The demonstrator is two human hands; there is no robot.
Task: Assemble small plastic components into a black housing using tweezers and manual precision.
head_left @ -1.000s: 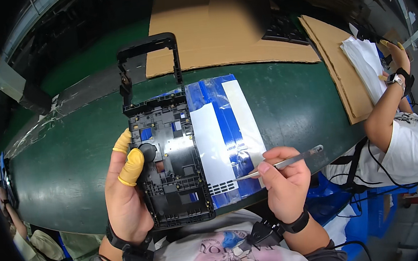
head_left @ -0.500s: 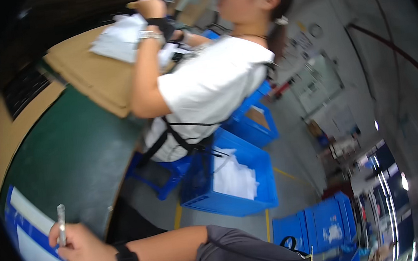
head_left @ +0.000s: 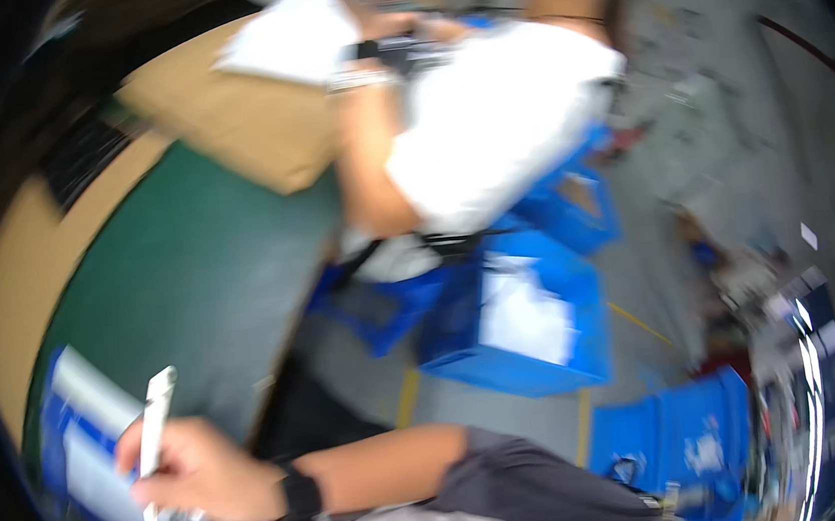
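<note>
My right hand point(head_left: 207, 472) is closed around a slim whitish pen-like tool point(head_left: 156, 426), which stands up between thumb and fingers; blur hides its exact kind. Beneath and beyond the fingers, a blue and white flat package point(head_left: 101, 467) with a glossy surface lies at the near left of the green table point(head_left: 186, 253). A black band circles my right wrist. My left hand is out of the picture.
Beyond my arm, a person in a white shirt point(head_left: 515, 121) sits on a blue stool, hands by a white packet point(head_left: 290, 37) over brown cardboard point(head_left: 243, 117). Blue bins point(head_left: 586, 345) stand on the floor, one holding white material. More blue containers point(head_left: 676, 437) are at lower right.
The whole view has swung, so table, person and bins sit farther right. My right hand keeps hold of the pen-like tool, which now leans and shows a broader white side.
</note>
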